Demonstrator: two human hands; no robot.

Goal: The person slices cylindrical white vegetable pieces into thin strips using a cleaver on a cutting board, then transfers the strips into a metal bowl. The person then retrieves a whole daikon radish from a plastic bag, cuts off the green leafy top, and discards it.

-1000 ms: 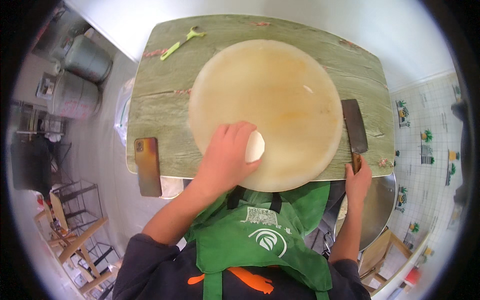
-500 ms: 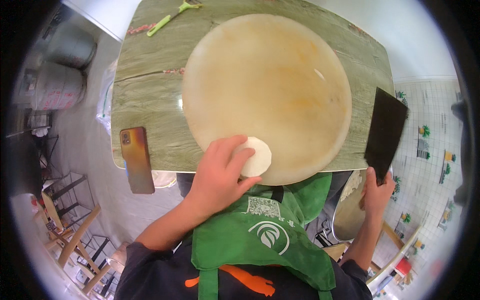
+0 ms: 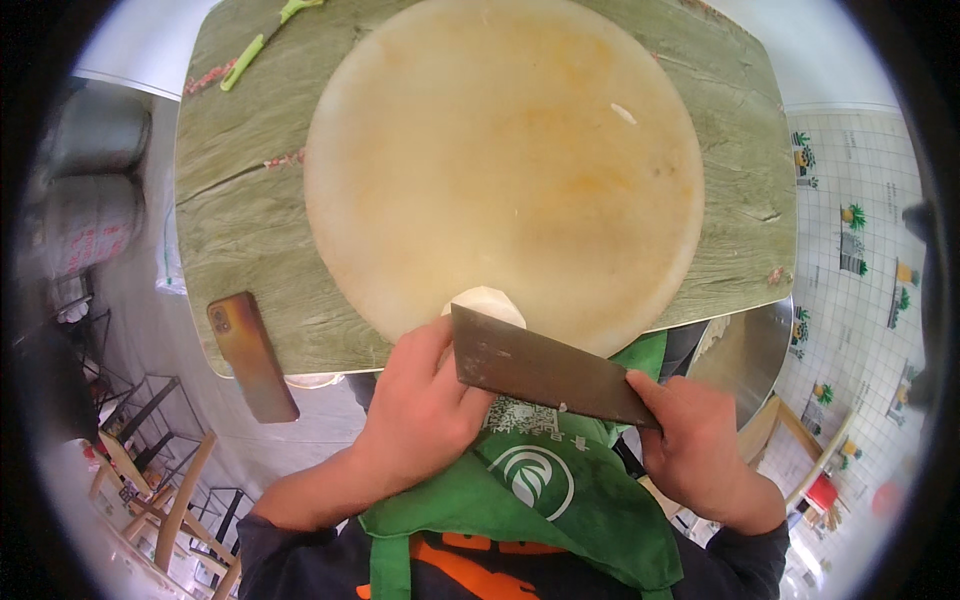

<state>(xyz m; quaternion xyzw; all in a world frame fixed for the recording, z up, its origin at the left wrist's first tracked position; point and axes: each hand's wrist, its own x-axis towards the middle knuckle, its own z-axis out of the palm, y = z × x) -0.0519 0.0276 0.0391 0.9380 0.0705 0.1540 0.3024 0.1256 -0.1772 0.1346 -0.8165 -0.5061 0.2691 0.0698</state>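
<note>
A pale, round chopping board (image 3: 480, 150) takes up the middle of the table. At its near edge sits a white, peeled vegetable chunk (image 3: 487, 300) with a faceted rim; its exact kind is unclear. My left hand (image 3: 415, 405) is closed on the chunk's near left side, its fingertips partly behind the blade. In my right hand (image 3: 700, 435) is a dark, broad cleaver (image 3: 545, 365), gripped by the handle. The blade points left across the near side of the chunk and hides part of it. Whether its edge touches the chunk, I cannot tell.
The green wood-patterned table (image 3: 240, 200) carries a phone (image 3: 252, 355) at the near left and a green-handled peeler (image 3: 243, 62) at the far left. A small white scrap (image 3: 624, 113) lies on the board. A metal basin (image 3: 765, 345) stands low at the right, beyond the table edge.
My right hand has brought the cleaver from the table's right side leftward to the chunk. My left hand stays at the chunk. The whole view has shifted slightly.
</note>
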